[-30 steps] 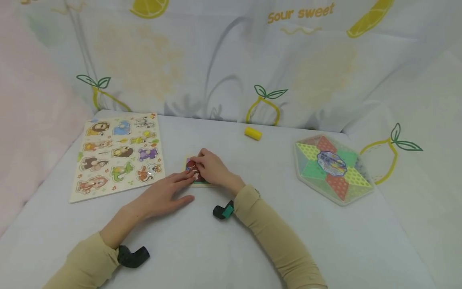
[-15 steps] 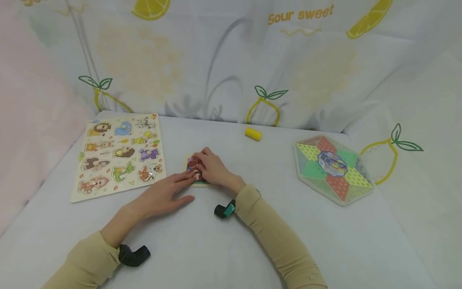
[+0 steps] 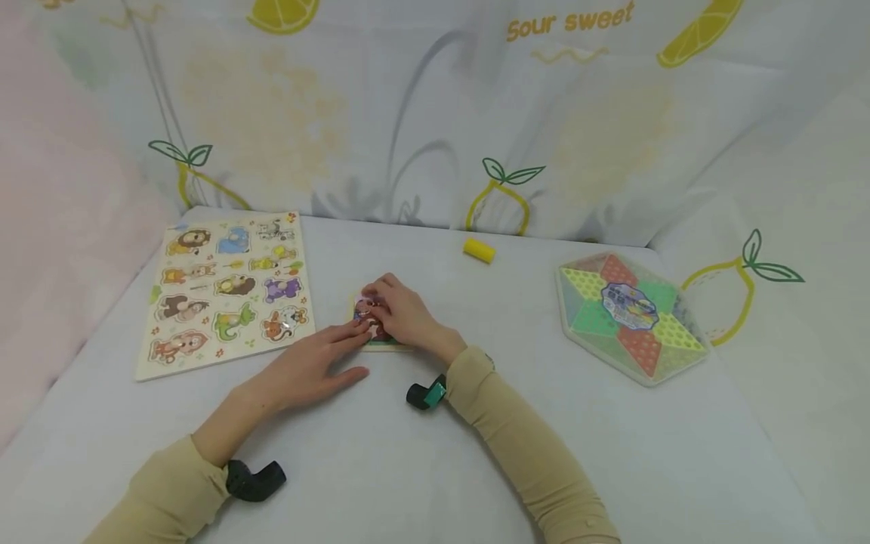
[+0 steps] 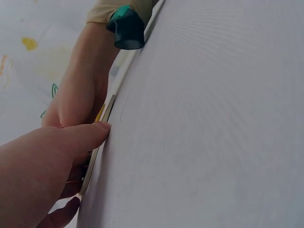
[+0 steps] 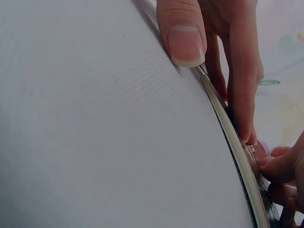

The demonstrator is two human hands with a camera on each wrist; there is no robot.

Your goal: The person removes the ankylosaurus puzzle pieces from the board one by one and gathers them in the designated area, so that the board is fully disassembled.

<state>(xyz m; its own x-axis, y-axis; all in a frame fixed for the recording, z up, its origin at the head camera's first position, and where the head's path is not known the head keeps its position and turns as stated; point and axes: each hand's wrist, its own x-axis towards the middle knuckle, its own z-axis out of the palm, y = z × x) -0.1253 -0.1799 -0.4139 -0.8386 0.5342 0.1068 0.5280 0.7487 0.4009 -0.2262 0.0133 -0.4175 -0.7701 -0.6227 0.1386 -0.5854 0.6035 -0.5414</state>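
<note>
The animal puzzle board [image 3: 224, 306] lies at nine o'clock from the small picture board [image 3: 390, 348], the hexagonal game board [image 3: 625, 347] at three. Onto that picture board the left hand [image 3: 307, 369], at eight, rests nearly straight fingers; the right hand [image 3: 409, 316], at three, bends its own, grip unclear. A yellow cylinder [image 3: 479, 251] lies at two.

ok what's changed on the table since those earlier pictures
The right hand has edged slightly away from the person over the small picture board, and more pink now shows at the board's upper left. No clear grip or release shows. The left hand, animal puzzle, yellow cylinder and hexagonal game board stayed put.
</note>
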